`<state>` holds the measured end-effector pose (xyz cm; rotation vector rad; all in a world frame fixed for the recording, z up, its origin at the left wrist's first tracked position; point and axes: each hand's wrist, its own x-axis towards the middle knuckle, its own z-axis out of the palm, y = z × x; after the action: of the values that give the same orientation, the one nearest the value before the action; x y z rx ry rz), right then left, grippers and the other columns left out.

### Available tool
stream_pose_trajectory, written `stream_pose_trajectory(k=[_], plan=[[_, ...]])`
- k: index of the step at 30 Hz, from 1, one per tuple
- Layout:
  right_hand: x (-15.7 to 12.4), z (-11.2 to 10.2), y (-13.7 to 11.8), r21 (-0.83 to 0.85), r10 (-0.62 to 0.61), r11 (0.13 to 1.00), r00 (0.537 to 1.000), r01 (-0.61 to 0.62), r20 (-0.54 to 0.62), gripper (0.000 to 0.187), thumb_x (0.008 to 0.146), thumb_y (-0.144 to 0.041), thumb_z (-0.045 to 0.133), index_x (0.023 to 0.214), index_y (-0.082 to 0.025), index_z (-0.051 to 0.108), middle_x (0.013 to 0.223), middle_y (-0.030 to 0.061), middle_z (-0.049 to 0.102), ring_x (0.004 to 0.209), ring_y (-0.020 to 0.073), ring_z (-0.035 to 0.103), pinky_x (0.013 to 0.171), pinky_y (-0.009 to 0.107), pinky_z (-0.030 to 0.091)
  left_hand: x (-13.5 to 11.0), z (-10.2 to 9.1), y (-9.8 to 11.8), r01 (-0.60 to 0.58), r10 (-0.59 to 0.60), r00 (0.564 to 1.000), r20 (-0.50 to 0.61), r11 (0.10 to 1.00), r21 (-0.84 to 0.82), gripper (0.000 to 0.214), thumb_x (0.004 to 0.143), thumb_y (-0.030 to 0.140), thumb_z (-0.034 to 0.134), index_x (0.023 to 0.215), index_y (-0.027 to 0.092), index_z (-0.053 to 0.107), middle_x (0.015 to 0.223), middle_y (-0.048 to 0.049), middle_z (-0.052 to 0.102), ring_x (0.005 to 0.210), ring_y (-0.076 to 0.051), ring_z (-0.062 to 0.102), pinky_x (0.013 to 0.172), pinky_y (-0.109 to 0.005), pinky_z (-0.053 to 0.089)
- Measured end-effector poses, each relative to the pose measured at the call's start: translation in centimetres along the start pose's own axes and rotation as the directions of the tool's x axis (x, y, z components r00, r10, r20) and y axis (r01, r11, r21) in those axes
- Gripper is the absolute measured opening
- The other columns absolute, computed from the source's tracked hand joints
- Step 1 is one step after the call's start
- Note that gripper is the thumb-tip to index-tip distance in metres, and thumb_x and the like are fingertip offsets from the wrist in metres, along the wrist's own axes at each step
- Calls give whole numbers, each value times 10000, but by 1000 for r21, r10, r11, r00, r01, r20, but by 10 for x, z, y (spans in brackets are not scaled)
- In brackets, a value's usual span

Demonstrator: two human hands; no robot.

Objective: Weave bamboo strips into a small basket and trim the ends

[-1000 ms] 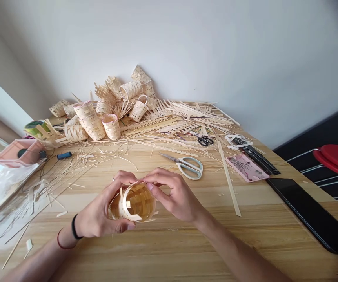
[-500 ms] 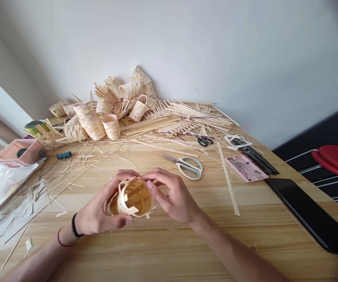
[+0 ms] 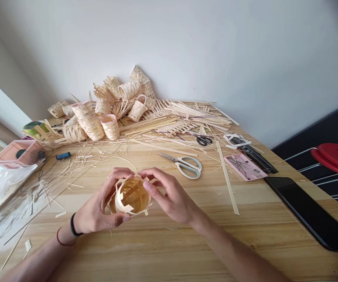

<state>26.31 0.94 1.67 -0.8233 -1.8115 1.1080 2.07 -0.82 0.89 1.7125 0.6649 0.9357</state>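
Note:
Between my hands is a small woven basket of pale wood strips, its open mouth tilted towards me. Short strip ends stick out around its rim. My left hand wraps the basket's left side, thumb along the lower edge and fingers over the top. With thumb and fingertips, my right hand pinches the rim at the upper right. The far side of the basket is hidden behind my fingers. Beyond my right hand lie white-handled scissors, flat on the wooden table.
Several finished and unfinished baskets are heaped by the wall, beside loose strips. Small black scissors, a pink tray of pins and a dark phone-like slab lie right. A blue thread spool and pink box are left.
The basket has turned slightly, its mouth facing me a little more. Both hands keep their hold on it, with small finger shifts. The whole view has shifted slightly.

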Motion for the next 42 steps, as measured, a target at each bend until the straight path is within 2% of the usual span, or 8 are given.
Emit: stream_pose_trajectory(k=[7,16,20,26,33,37,40,42], plan=[[2,-6,6,269,162,946,983,-179,86,191,982,-323,653,1095,-200,745,1120,79,776,1086,233,724,928,357,589,1,4,9,-76,60,993,101,984,164,767,799,307,843,1484,322,499,1414,-134,490,1375,-368,479,1189,-556,388],[2,-8,8,428,179,867,961,-255,210,306,941,-441,752,1144,-216,711,1096,53,724,1046,202,683,968,341,535,4,4,17,-148,97,976,196,952,267,775,750,242,824,1459,292,516,1332,-144,516,1295,-372,488,1138,-591,439],[2,-8,9,454,148,852,952,-260,266,364,953,-509,754,1159,-222,666,1087,41,658,1050,190,623,963,320,491,3,3,16,-148,95,974,204,953,266,794,729,241,842,1460,281,535,1325,-143,520,1278,-372,492,1138,-599,432],[2,-9,9,459,150,842,940,-284,305,315,983,-502,722,1036,-205,634,985,12,577,947,173,543,882,301,428,5,6,20,-135,78,973,219,957,257,767,735,203,807,1440,266,509,1283,-133,539,1214,-342,545,1075,-551,493],[4,-7,9,354,238,890,955,-287,176,396,903,-568,785,914,-203,630,922,5,582,926,195,546,855,318,419,5,3,17,-129,79,976,202,959,252,768,783,241,827,1479,282,506,1401,-157,562,1311,-380,561,1121,-556,474],[4,-5,12,322,230,910,965,-259,127,404,988,-611,658,957,-208,664,954,25,626,968,211,588,896,338,463,1,3,9,-83,55,989,135,974,209,770,802,272,855,1489,305,508,1435,-142,551,1376,-371,533,1180,-535,438],[3,-7,15,369,203,903,976,-220,85,429,1065,-611,527,1203,-233,674,1220,70,677,1201,241,613,1072,396,466,0,3,1,-11,19,998,-66,992,126,701,855,267,830,1471,332,501,1460,-109,502,1392,-322,520,1181,-471,448],[3,-9,16,394,195,893,977,-215,89,478,1048,-620,560,1357,-259,616,1413,90,629,1364,263,558,1154,440,444,1,3,-5,16,4,974,-227,996,84,665,866,257,832,1436,341,501,1457,-84,482,1377,-285,522,1167,-428,460]])
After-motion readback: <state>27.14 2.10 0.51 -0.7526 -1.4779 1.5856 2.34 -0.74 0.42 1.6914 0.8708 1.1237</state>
